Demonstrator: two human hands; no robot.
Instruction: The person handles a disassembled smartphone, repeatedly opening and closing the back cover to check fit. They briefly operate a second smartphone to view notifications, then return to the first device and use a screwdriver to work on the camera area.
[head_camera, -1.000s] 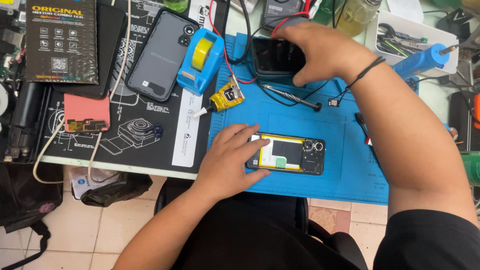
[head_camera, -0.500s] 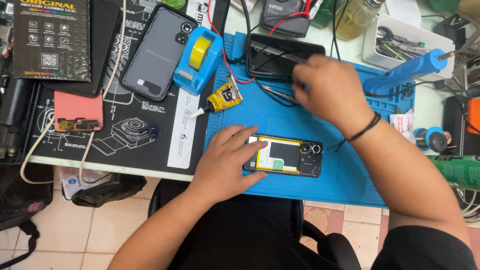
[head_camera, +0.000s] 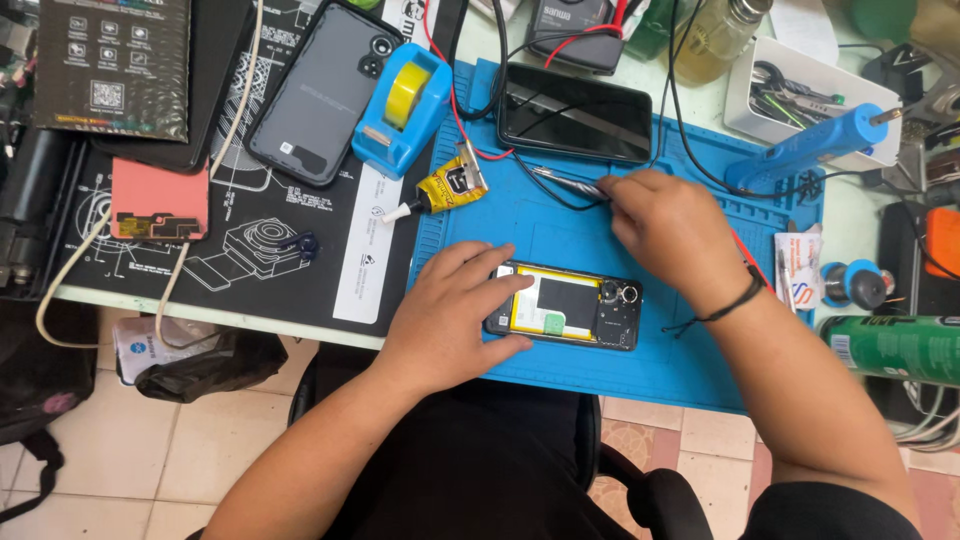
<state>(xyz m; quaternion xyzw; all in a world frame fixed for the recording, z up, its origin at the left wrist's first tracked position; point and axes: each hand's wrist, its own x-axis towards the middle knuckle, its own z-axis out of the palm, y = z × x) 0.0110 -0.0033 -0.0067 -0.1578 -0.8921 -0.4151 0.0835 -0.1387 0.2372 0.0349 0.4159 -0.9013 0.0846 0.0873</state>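
An opened phone (head_camera: 570, 308), back cover off with its yellow-edged battery and camera module showing, lies on the blue work mat (head_camera: 690, 360). My left hand (head_camera: 450, 315) rests flat on the phone's left end, fingers spread over it. My right hand (head_camera: 670, 225) is just above the phone's right end, fingers pinched on the handle of a thin metal tool (head_camera: 565, 180) that lies on the mat and points left. A black phone screen (head_camera: 575, 113) sits face up at the mat's far edge.
A yellow glue tube (head_camera: 445, 187) and a blue tape dispenser (head_camera: 402, 110) sit at the mat's left. Another phone back (head_camera: 318, 92) and a pink part (head_camera: 158, 200) lie on the black mat. A blue soldering tool (head_camera: 805, 150), white tray (head_camera: 800, 85), green can (head_camera: 890, 348) stand right.
My right hand came back from the black screen at the far edge toward me and now grips the thin metal tool. My left hand stayed on the opened phone.
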